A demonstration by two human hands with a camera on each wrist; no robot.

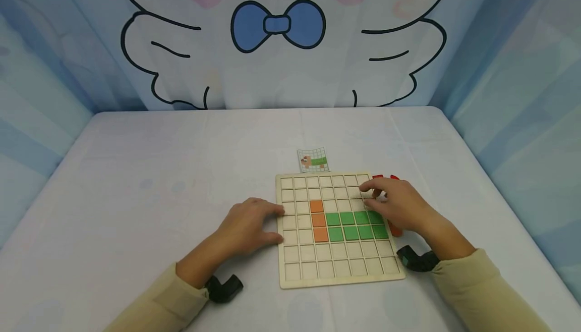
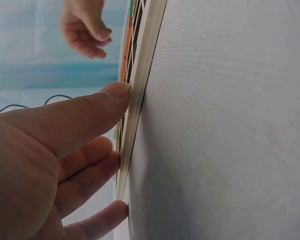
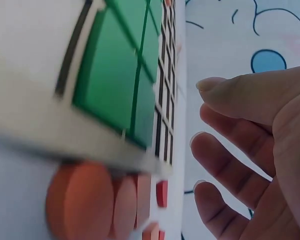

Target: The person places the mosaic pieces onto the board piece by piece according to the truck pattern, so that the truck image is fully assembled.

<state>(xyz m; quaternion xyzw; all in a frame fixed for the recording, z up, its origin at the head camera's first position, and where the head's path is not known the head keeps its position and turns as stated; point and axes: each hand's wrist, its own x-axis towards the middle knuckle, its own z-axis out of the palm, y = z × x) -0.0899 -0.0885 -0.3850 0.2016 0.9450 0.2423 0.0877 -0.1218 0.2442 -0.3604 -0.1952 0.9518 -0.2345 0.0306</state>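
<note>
Touching wooden board (image 1: 308, 254) at left, left hand (image 1: 247, 227) lay spread; right hand (image 1: 401, 203), fingers parted, hovered at right by green tiles (image 1: 350, 233).

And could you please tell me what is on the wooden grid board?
Three orange tiles in a column and eight green tiles in two rows. In the head view, anything under the right hand by the right edge is hidden.

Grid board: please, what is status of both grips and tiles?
Left grip touching left edge of grid board. Right grip over its right side, nothing visible held. Three orange tiles, eight green tiles placed. Right grip partly hides board.
</note>
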